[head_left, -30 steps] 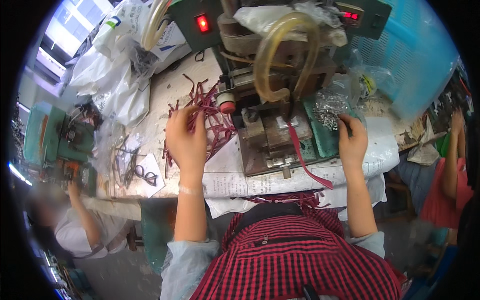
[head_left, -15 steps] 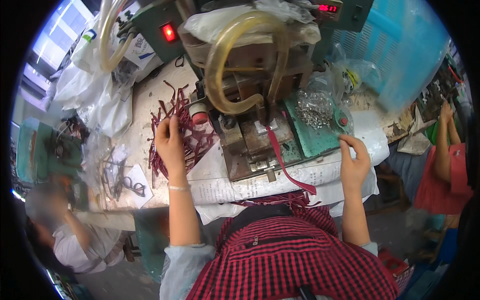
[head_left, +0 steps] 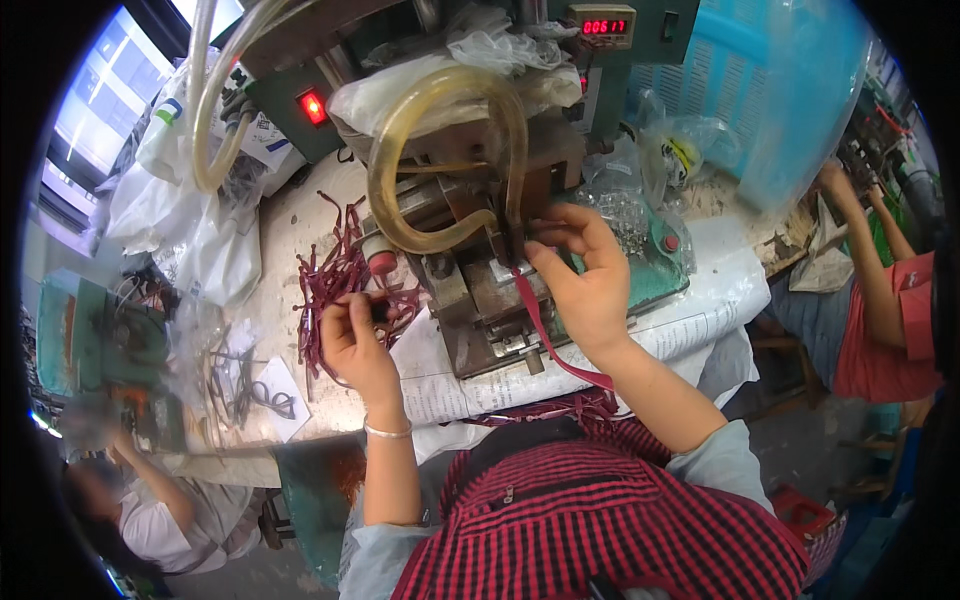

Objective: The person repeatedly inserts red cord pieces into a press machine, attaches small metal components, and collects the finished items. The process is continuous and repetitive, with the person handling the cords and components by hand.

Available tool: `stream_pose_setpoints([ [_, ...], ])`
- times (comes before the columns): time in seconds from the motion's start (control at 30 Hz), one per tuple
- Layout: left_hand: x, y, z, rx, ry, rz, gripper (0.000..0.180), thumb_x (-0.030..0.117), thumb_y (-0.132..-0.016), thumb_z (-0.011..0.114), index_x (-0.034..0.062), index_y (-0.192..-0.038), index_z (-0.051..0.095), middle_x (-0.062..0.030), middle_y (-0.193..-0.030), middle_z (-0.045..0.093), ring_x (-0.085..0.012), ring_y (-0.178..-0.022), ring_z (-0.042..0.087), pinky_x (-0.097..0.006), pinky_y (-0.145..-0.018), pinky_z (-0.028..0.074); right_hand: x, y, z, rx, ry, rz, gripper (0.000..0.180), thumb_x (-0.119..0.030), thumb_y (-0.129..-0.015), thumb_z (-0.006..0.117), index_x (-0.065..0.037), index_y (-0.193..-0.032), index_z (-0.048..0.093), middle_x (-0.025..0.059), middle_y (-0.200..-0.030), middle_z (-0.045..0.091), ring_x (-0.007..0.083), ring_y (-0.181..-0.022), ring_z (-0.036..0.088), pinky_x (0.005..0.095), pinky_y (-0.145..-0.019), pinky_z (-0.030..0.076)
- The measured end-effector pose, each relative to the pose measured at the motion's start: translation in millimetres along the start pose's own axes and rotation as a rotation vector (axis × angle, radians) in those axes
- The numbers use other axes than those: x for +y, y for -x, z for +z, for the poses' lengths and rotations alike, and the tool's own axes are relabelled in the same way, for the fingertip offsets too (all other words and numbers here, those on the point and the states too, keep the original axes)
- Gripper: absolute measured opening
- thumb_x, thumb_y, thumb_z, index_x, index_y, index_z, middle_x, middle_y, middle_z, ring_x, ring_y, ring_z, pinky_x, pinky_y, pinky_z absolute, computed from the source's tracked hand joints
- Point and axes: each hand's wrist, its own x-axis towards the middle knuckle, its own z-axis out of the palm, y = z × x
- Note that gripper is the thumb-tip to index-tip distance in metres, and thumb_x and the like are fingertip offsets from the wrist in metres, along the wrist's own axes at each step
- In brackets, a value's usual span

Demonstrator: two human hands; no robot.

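Observation:
A dark red strap (head_left: 537, 327) runs from the die of a bench press (head_left: 470, 310) toward me over the table edge. My right hand (head_left: 588, 290) is at the press, its thumb and fingers curled together beside the die, just above the strap's far end. Whatever sits between those fingertips is too small to make out. To the left, my left hand (head_left: 362, 345) is over a pile of dark red straps (head_left: 325, 275), fingers bent inward at the pile's near right side. What they pinch there is hidden. A thick yellowish hose (head_left: 385, 165) loops in front of the press head.
Small metal pieces (head_left: 632, 238) lie on a green tray (head_left: 655, 285) right of the press. A red button (head_left: 381, 262) sits left of the die. White printed paper (head_left: 430, 385) covers the front edge; more straps (head_left: 560, 408) lie by my apron. Co-workers sit at both sides.
My right hand has moved left from the tray's near right corner to the press die. My left hand has come down and slightly right over the strap pile. The view has shifted.

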Motion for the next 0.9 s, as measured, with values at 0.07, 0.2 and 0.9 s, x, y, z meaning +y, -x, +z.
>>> stream_pose_setpoints([
  [0.07, 57, 0, 27, -0.022, 0.179, 0.261, 0.008, 0.004, -0.106, 0.057, -0.0019, -0.106, 0.061, -0.0152, -0.097, 0.072, -0.0183, -0.083, 0.068, -0.028, -0.071, 0.058, -2, -1, 0, -0.036, -0.001, 0.009, 0.043, 0.003, -0.089, 0.072, 0.002, -0.129, 0.055, 0.0109, -0.114, 0.069, 0.0138, -0.103, 0.066, 0.0286, -0.097, 0.049],
  [0.2, 102, -22, 57, -0.226, 0.092, 0.554, 0.007, -0.003, -0.101, 0.060, -0.0050, -0.108, 0.060, -0.0206, -0.101, 0.073, -0.0211, -0.086, 0.070, -0.029, -0.074, 0.058, -18, 3, 7, -0.065, -0.131, 0.016, 0.050, 0.004, -0.088, 0.072, 0.002, -0.134, 0.053, 0.0117, -0.121, 0.068, 0.0150, -0.105, 0.066, 0.0299, -0.099, 0.049],
  [0.9, 52, 41, 83, -0.394, -0.315, 1.202, 0.019, 0.014, -0.081, 0.077, 0.0026, -0.088, 0.063, -0.0110, -0.095, 0.067, -0.0167, -0.059, 0.058, -0.031, -0.049, 0.043, 104, -27, -191, -0.099, 0.523, 0.043, 0.033, -0.010, -0.105, 0.058, 0.001, -0.136, 0.061, 0.0124, -0.132, 0.066, 0.0198, -0.118, 0.062, 0.0334, -0.105, 0.046],
])
